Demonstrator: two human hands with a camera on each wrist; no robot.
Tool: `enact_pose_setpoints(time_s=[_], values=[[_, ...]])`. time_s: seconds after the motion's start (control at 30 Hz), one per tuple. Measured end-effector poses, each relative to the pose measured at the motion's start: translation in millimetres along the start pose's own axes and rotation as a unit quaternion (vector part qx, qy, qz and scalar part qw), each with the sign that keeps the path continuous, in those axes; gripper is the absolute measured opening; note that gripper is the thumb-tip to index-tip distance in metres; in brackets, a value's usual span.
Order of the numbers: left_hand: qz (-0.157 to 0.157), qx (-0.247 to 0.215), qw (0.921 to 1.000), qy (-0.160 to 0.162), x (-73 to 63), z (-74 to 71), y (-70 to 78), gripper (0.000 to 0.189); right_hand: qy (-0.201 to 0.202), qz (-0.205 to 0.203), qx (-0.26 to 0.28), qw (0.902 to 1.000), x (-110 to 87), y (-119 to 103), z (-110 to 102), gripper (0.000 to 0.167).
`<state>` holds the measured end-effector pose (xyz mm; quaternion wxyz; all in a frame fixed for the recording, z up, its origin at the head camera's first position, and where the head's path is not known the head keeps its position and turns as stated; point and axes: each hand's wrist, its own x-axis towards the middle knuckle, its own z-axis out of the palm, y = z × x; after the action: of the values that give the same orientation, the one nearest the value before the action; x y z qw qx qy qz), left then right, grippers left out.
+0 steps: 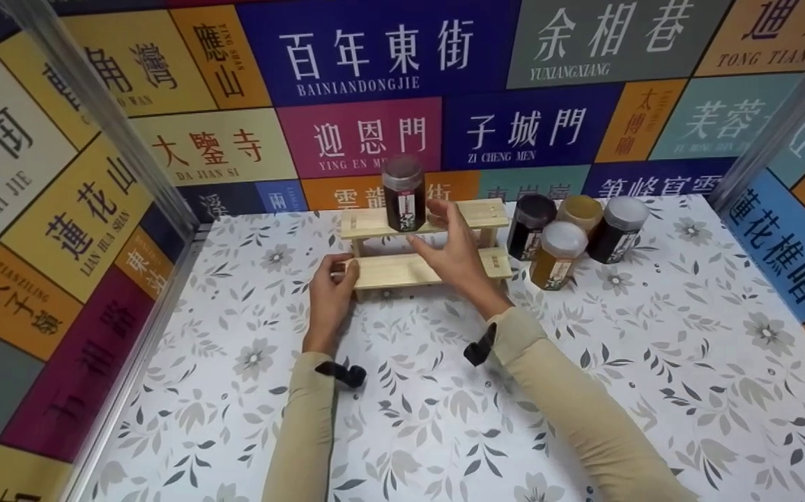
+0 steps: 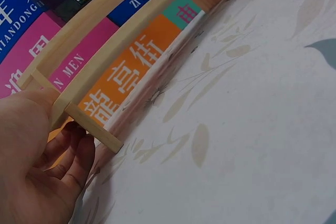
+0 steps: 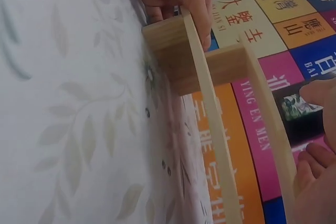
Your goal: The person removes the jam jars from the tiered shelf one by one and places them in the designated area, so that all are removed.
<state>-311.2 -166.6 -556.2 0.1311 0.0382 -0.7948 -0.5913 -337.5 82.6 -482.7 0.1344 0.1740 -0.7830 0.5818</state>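
Observation:
A two-tier wooden rack (image 1: 388, 272) stands on the table. My left hand (image 1: 331, 289) grips the left end of its lower shelf, thumb on top and fingers curled beneath, as the left wrist view (image 2: 47, 156) also shows. On the upper shelf a dark jar (image 1: 403, 195) with a translucent lid and a label stands upright, left of the middle. My right hand (image 1: 454, 247) is just right of this jar, thumb and fingers spread apart. From the right wrist, the thumb overlaps the dark jar's (image 3: 299, 109) label and the fingers lie near its side.
Right of the rack several jars stand close together: a dark one (image 1: 529, 226), an amber one (image 1: 555, 259), another dark one (image 1: 615, 233) and a yellowish one behind. A flowered cloth (image 1: 409, 404) covers the table. Behind rises a wall of coloured sign panels (image 1: 360, 52).

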Motion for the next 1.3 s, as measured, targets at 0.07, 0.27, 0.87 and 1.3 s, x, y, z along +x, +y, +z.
enact_pose_setpoints(time_s=[0.07, 0.27, 0.87, 1.3], values=[[0.003, 0.003, 1.0000, 0.000, 0.9, 0.2, 0.1, 0.030, 0.000, 0.015, -0.003, 0.9999, 6.1, -2, 5, 0.077], [0.003, 0.006, 1.0000, 0.000, 0.7, 0.0, 0.2, 0.032, 0.003, 0.040, -0.009, 0.9991, 19.9, -7, 17, 0.091], [-0.001, 0.015, 0.9999, 0.004, 1.6, 0.6, -1.0, 0.030, 0.060, 0.033, -0.021, 0.9974, 10.9, -7, 19, 0.088], [0.002, 0.016, 0.9999, 0.002, 0.2, 0.1, -4.3, 0.030, 0.089, 0.031, 0.003, 0.9956, -36.3, -7, -31, 0.086]])
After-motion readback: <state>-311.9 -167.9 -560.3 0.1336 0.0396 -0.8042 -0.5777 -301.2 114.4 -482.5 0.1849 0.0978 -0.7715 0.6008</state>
